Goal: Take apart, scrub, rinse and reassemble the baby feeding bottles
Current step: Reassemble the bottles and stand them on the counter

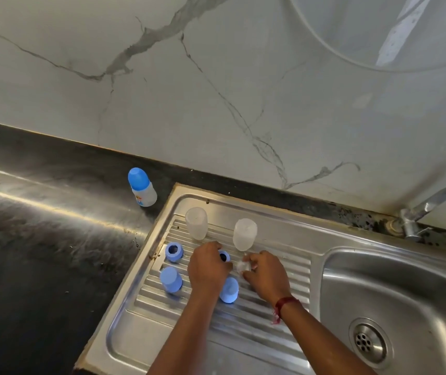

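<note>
Two clear bottle bodies (pixel 196 222) (pixel 245 234) stand upside down on the ribbed steel drainboard (pixel 259 318). A blue collar ring (pixel 173 251) and two blue caps (pixel 171 280) (pixel 229 290) lie in front of them. My left hand (pixel 207 266) grips a second blue ring (pixel 224 256), mostly hidden under my fingers. My right hand (pixel 266 274) pinches a clear teat (pixel 242 266) right beside that ring. One assembled bottle with a blue cap (pixel 142 187) stands on the dark counter to the left.
The sink basin (pixel 395 299) with its drain (pixel 369 342) lies to the right, a tap (pixel 427 207) behind it. The dark counter (pixel 40 239) stretches left. A marble wall rises behind, and a pale round object hangs at top right.
</note>
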### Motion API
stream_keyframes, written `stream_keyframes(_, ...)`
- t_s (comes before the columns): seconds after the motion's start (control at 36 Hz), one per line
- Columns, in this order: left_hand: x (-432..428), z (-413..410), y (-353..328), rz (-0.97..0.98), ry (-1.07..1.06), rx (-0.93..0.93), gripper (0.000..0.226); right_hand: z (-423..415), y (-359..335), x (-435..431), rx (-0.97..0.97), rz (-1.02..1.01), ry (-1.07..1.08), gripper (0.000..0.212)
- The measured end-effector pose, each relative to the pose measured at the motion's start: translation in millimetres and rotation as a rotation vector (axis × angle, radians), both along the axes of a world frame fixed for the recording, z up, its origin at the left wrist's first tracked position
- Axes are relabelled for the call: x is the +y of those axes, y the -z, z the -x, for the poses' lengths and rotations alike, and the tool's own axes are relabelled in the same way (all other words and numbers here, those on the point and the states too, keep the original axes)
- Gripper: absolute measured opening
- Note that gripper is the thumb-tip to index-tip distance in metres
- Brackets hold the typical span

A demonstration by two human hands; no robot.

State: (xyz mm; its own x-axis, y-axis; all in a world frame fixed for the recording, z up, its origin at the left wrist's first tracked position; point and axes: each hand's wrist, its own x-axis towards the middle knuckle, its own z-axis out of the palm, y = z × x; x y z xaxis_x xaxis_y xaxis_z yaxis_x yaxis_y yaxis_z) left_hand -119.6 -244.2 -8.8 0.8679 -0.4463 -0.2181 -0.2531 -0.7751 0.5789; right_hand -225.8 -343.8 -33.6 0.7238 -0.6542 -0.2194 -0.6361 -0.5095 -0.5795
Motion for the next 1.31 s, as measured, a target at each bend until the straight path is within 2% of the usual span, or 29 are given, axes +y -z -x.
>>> stream_keyframes(0.06,-1.0,-2.2,-1.3,-0.059,0.02,-0.048,0.012,0.0,-1.2,-1.2,-0.034,-0.011,0.013,0.029)
stream_keyframes(0.11,-1.4,-0.7,-2.4,-0.095,0.024,-0.089,0.029,2.3,-2.7,-2.4,-0.093,-0.047,0.051,0.026)
stream_keyframes(0.17,-0.8,1.0,-5.9,-0.077,0.038,-0.092,0.023,6.7,-5.4,-3.2,-0.175,-0.108,0.103,0.02)
stream_keyframes(0.22,-1.5,1.5,-7.8,-0.017,0.026,-0.069,0.011,12.1,-11.5,-2.9,-0.252,-0.191,0.156,0.015)
stream_keyframes(0.28,-1.0,3.4,-9.4,0.055,0.032,-0.078,0.017,17.9,-17.5,-3.6,-0.321,-0.26,0.212,0.014)
stream_keyframes(0.39,1.8,13.1,-22.2,0.247,0.073,-0.088,0.014,32.5,-28.4,-5.1,-0.475,-0.422,0.329,0.011)
stream_keyframes(0.44,2.9,21.1,-28.0,0.459,-0.021,0.127,0.018,40.7,-38.1,-4.2,-0.542,-0.529,0.371,0.009)
stream_keyframes(0.5,6.4,29.9,-33.3,0.719,-0.18,0.49,0.019,47.3,-46.5,-2.5,-0.6,-0.584,0.398,0.01)
stream_keyframes(0.53,9.6,35.6,-36.4,0.827,-0.222,0.653,0.017,50.1,-49.4,-1.0,-0.625,-0.583,0.415,0.012)
stream_keyframes(0.58,14.5,46.3,-38.6,0.936,-0.24,0.831,0.014,55.5,-53.8,2.9,-0.647,-0.517,0.44,0.015)
stream_keyframes(0.67,18.2,60.2,-37.8,1.005,-0.249,0.949,0.016,63.1,-60.2,8.0,-0.603,-0.41,0.419,0.026)
stream_keyframes(0.75,17.6,73.0,-35.0,1.017,-0.224,1.026,0.021,70.1,-66.7,12.0,-0.557,-0.257,0.342,0.028)
stream_keyframes(0.83,16.2,83.3,-34.1,1.005,-0.207,1.062,0.021,75.4,-70.8,14.5,-0.509,-0.103,0.274,0.037)
stream_keyframes(1.0,15.2,94.9,-29.6,0.967,-0.211,1.085,0.021,84.1,-71.2,12.6,-0.402,-0.073,0.152,0.026)
stream_keyframes(1.31,14.6,101.7,-38.9,0.953,-0.173,1.127,0.021,85.7,-74.8,13.6,-0.397,-0.058,0.181,0.02)
